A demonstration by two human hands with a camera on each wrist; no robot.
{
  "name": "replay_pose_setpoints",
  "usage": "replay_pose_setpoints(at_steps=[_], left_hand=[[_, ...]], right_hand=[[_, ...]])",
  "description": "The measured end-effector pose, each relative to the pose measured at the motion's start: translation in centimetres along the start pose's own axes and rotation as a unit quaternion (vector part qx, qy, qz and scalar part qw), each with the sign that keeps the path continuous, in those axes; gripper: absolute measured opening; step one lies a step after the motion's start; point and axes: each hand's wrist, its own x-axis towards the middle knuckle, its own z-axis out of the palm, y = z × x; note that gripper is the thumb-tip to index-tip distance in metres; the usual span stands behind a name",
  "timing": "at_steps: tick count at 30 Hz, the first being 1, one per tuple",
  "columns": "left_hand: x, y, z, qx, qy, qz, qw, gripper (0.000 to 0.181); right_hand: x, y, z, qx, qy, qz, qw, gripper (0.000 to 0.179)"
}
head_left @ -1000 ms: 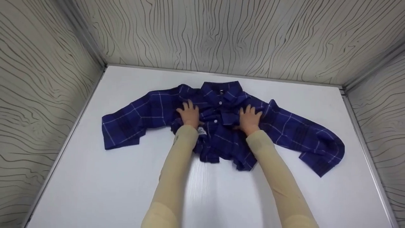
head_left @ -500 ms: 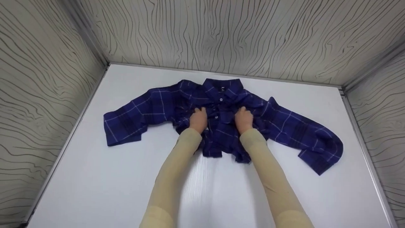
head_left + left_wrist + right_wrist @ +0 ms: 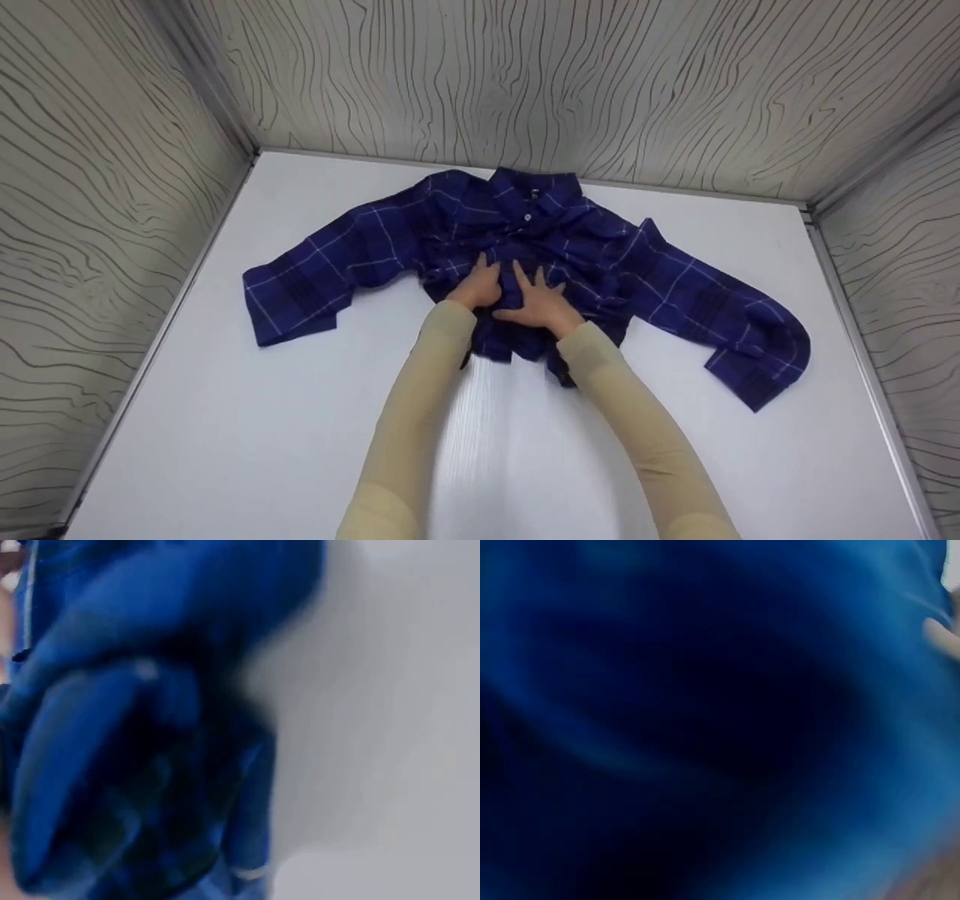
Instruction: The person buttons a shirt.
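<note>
A blue plaid long-sleeved shirt (image 3: pixel 457 202) lies front up on the white table, its collar toward the back wall and its body bunched in the middle. At the bunched front, my left hand (image 3: pixel 478 288) grips the cloth with curled fingers, the index finger straighter than the others. Close to its right, my right hand (image 3: pixel 541 304) rests on the shirt with fingers spread. Folds of the shirt (image 3: pixel 82 765) fill much of the left wrist view. Dark, blurred shirt cloth (image 3: pixel 705 690) covers most of the right wrist view, where a fingertip (image 3: pixel 941 637) shows at the edge.
The white table (image 3: pixel 225 435) is bordered by metal edging. Wood-grain patterned panels (image 3: pixel 495 82) stand at the back and on both sides. The shirt's collar nearly reaches the back edge. One sleeve (image 3: pixel 300 281) stretches left, the other sleeve (image 3: pixel 720 322) right.
Both hands first lay spread on the shirt, then curled into its cloth. The collar has moved toward the back wall. My right hand has shifted left and spread its fingers again.
</note>
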Motion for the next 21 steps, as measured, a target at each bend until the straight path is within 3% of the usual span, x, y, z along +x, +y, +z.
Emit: replay_pose_setpoints(at_steps=[3, 4, 5, 6, 8, 10, 12, 13, 15, 16, 18, 20, 21], left_hand=[[5.1, -5.1, 4.4, -0.028, 0.072, 0.075, 0.9942, 0.049], [6.6, -6.5, 5.6, -0.039, 0.079, 0.079, 0.9930, 0.047], [7.1, -6.9, 5.7, -0.047, 0.082, 0.074, 0.9928, 0.045], [7.1, -7.4, 5.8, -0.062, 0.102, 0.093, 0.9885, 0.042], [5.6, -7.0, 4.7, -0.102, 0.133, 0.112, 0.9796, 0.037], [1.8, -4.4, 1.5, -0.163, 0.135, 0.081, 0.9740, 0.034], [-2.4, -1.9, -1.5, -0.218, 0.190, 0.076, 0.9541, 0.030], [-4.3, -0.4, -3.0, -0.256, 0.207, 0.043, 0.9432, 0.027], [-4.7, -1.0, -3.7, -0.340, 0.251, -0.018, 0.9064, 0.021], [-4.0, -2.4, -3.1, -0.378, 0.293, -0.036, 0.8774, 0.017], [-2.5, -6.1, -1.7, -0.464, 0.353, -0.077, 0.8086, 0.013], [-1.6, -9.6, -0.9, -0.527, 0.411, -0.129, 0.7324, 0.015], [-2.9, -9.6, -1.7, -0.555, 0.426, -0.168, 0.6944, 0.021]], right_hand=[[1.0, -0.4, 0.7, -0.025, 0.010, 0.025, 0.9993, 0.102], [1.4, -0.5, 0.9, -0.024, 0.010, 0.041, 0.9988, 0.102], [1.7, -0.6, 0.9, -0.023, 0.009, 0.054, 0.9982, 0.101], [2.0, -0.7, 1.0, -0.021, 0.006, 0.068, 0.9974, 0.100], [2.6, -0.7, 1.0, -0.015, -0.001, 0.092, 0.9956, 0.099], [3.1, -0.7, 0.8, -0.012, -0.007, 0.109, 0.9940, 0.099], [3.5, -0.5, 0.5, -0.016, -0.006, 0.111, 0.9937, 0.099], [3.6, -0.3, 0.3, -0.016, -0.006, 0.112, 0.9935, 0.099], [3.8, 0.2, -0.1, -0.017, -0.006, 0.113, 0.9934, 0.099], [3.8, 0.4, -0.3, -0.016, -0.006, 0.114, 0.9934, 0.099], [3.8, 1.0, -0.6, -0.013, -0.008, 0.114, 0.9933, 0.099], [3.8, 1.6, -0.9, -0.014, -0.011, 0.116, 0.9931, 0.098], [3.8, 1.8, -1.0, -0.015, -0.013, 0.117, 0.9929, 0.098]])
